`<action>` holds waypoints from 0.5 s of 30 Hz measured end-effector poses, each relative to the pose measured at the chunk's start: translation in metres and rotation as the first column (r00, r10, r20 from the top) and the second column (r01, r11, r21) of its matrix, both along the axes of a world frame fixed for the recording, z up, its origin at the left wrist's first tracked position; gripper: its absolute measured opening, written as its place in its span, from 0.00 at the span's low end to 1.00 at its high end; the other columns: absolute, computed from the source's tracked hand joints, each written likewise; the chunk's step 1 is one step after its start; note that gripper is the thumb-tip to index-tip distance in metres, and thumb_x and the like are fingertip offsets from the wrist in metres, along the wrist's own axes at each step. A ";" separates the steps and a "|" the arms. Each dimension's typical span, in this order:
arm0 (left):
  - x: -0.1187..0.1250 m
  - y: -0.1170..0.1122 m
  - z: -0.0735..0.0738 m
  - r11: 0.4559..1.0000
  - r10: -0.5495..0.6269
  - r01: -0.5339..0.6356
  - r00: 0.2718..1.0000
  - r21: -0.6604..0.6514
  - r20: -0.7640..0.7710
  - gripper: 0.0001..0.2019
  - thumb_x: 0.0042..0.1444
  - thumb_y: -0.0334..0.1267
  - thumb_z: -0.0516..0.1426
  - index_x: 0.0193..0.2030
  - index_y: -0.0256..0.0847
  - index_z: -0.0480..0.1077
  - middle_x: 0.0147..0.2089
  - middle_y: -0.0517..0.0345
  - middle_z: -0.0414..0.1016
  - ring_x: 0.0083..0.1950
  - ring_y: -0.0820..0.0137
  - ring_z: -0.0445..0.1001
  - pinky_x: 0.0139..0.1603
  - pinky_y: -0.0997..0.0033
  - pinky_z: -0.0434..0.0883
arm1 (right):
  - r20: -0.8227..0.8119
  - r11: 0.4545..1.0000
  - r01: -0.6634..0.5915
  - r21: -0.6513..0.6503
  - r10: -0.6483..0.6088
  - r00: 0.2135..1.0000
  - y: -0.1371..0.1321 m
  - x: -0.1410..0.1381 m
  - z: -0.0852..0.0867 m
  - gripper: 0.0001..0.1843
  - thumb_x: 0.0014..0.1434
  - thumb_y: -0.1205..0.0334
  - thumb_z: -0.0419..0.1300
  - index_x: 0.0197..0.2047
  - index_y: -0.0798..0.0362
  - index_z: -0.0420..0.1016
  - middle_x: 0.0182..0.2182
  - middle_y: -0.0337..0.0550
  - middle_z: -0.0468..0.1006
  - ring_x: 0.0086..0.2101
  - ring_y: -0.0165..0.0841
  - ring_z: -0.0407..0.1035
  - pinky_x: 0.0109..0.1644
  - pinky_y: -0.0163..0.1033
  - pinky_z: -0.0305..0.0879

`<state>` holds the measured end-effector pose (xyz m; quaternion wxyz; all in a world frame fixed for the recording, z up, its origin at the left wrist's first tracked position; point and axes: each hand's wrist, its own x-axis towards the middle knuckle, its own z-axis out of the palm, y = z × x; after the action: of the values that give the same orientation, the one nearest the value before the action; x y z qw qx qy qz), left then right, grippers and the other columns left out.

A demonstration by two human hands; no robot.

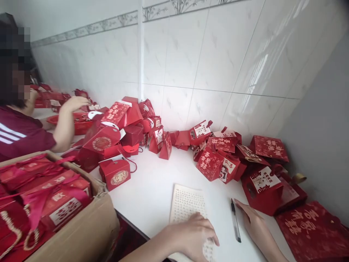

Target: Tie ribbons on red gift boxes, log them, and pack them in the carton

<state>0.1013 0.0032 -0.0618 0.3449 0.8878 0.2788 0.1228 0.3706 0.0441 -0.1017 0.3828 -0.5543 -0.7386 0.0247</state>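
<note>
One sheet of paper (pixel 188 202), covered w/ rows of small writing, is lying flat on the white table (pixel 152 193), close to its front edge. The person's left hand (pixel 195 233) is resting palm-down on the sheet's near end, fingers loosely bent. It's pressing, not gripping. It's hiding the lower part of the page, and the writing is too small to read.

A black pen (pixel 236 221) is lying on the table just right of the sheet, btw. the two hands. The right hand (pixel 252 222) is lying flat and released beside it, fingers stretched out, holding nothing. Its fingertips are sitting right by the pen's far end, but can't tell if they're touching. Both forearms are running out of frame at the bottom.

Further out, red gift boxes (pixel 209 165) are lying heaped vs. the tiled wall (pixel 218 54), some upright, most tipped over. A big red bag (pixel 313 229) at bottom right is partly cut off. At left a cardboard box (pixel 89 225) is holding more red boxes w/ ribbons, also cropped. Beyond it another person's hand (pixel 73 103) is hovering over a second pile (pixel 109 142), slightly blurred.
</note>
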 end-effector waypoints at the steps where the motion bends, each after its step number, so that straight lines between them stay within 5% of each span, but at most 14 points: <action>1: -0.005 -0.007 0.000 0.999 0.003 -0.002 0.999 -0.038 0.033 0.26 0.37 0.51 0.64 0.45 0.44 0.71 0.49 0.53 0.68 0.55 0.55 0.64 0.62 0.56 0.52 | -0.005 1.000 0.009 0.007 -0.009 1.000 0.000 0.001 -0.003 0.19 0.53 0.58 0.45 0.40 0.48 0.75 0.37 0.45 0.79 0.39 0.42 0.74 0.42 0.46 0.73; 5: -0.023 -0.031 0.006 0.966 0.205 -0.176 0.968 -0.191 0.145 0.13 0.41 0.45 0.62 0.35 0.45 0.72 0.48 0.58 0.70 0.47 0.63 0.71 0.52 0.66 0.64 | -0.036 0.998 0.055 0.017 -0.055 0.998 -0.003 0.002 -0.003 0.17 0.49 0.54 0.48 0.37 0.47 0.74 0.36 0.46 0.79 0.37 0.44 0.75 0.40 0.45 0.74; 8: -0.037 -0.046 0.013 0.885 0.458 -0.405 0.847 -0.230 0.270 0.05 0.46 0.40 0.57 0.28 0.41 0.69 0.39 0.58 0.72 0.41 0.67 0.71 0.44 0.70 0.67 | -0.055 0.995 0.099 0.017 -0.098 0.994 -0.015 -0.006 0.011 0.16 0.46 0.52 0.50 0.34 0.47 0.73 0.32 0.46 0.79 0.34 0.46 0.75 0.36 0.45 0.74; 12: -0.063 -0.067 0.015 0.705 0.708 -0.555 0.519 -0.442 0.479 0.09 0.52 0.41 0.54 0.26 0.40 0.62 0.26 0.61 0.67 0.32 0.71 0.68 0.35 0.73 0.65 | -0.089 0.990 0.135 0.041 -0.131 0.987 -0.048 -0.043 0.037 0.15 0.50 0.51 0.49 0.34 0.48 0.72 0.34 0.47 0.79 0.35 0.45 0.74 0.34 0.44 0.72; 15: -0.085 -0.083 0.007 0.576 0.805 -0.534 0.238 -0.619 0.544 0.13 0.51 0.45 0.56 0.24 0.39 0.61 0.25 0.62 0.67 0.30 0.71 0.68 0.33 0.74 0.66 | -0.117 0.999 -0.013 0.040 0.018 0.993 -0.077 -0.088 0.049 0.14 0.56 0.54 0.48 0.33 0.49 0.72 0.33 0.46 0.78 0.35 0.41 0.74 0.35 0.42 0.71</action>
<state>0.0163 -0.0798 -0.0547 0.4721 0.4569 0.4677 0.5914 0.2823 -0.0331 -0.0531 0.4364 -0.5385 -0.7194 0.0457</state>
